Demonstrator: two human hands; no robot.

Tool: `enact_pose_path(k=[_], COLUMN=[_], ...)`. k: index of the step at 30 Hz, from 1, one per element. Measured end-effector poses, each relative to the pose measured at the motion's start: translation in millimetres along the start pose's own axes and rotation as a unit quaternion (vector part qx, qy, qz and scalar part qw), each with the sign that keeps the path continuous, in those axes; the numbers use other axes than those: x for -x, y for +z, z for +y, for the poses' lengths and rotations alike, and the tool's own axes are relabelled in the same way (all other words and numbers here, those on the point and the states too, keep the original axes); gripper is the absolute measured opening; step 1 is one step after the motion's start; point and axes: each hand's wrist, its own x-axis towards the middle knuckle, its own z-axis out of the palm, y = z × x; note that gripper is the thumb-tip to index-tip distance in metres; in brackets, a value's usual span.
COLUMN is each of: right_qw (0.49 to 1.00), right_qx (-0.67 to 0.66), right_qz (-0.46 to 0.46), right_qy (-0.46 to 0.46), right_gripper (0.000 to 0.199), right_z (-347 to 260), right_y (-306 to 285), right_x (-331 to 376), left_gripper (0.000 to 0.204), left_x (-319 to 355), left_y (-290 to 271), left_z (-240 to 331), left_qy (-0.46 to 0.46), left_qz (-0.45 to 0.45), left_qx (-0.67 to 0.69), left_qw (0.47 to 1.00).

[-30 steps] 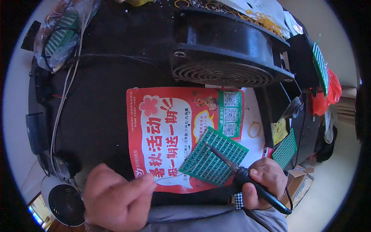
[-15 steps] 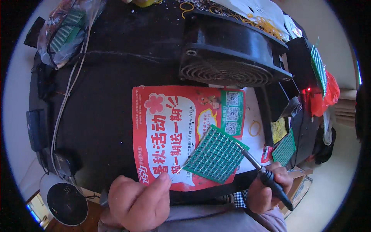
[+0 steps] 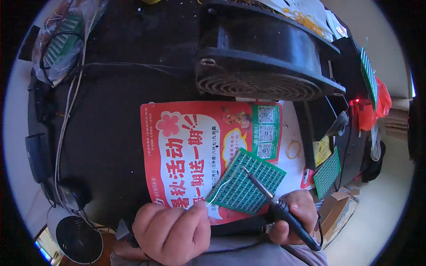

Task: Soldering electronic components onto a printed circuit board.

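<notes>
Black tabletop [image 3: 106, 133], left fingers [image 3: 195, 219] pinching wire [image 3: 220, 187], right fingers [image 3: 280, 229] curled round soldering iron [image 3: 284, 212] tilted over board [image 3: 243, 193]

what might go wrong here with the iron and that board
The soldering iron's tip is over closely packed rows on the green circuit board, so a stray touch might bridge neighbouring points. The thin wire from the left hand is bent, so its end could wander. Neither of the hands grips the board above the red printed sheet, so it may shift.
</notes>
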Motion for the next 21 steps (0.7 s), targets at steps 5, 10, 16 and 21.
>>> enact_pose_path(k=[5, 10, 16, 21], right_qw=[0.999, 0.998, 0.998, 0.998], right_qx=[0.015, 0.007, 0.012, 0.029], right_qz=[-0.015, -0.035, -0.024, -0.006], right_qy=[0.033, 0.044, 0.049, 0.053], right_gripper=[0.061, 0.062, 0.062, 0.058], right_z=[-1.5, -2.6, -1.5, -4.2], right_y=[-2.0, -3.7, -2.7, -1.4], right_x=[-1.9, -6.0, -1.2, -1.2], left_gripper=[0.02, 0.018, 0.016, 0.017], left_x=[-5.6, -1.3, -0.3, 1.3], left_y=[-0.9, 1.2, 2.5, 5.0], left_z=[1.2, 3.3, 4.6, 3.6], left_qy=[0.003, 0.005, 0.002, 0.018], left_qz=[-0.039, -0.033, -0.035, -0.024], left_qx=[0.011, -0.02, -0.037, -0.034], left_qw=[0.999, 0.999, 0.999, 0.999])
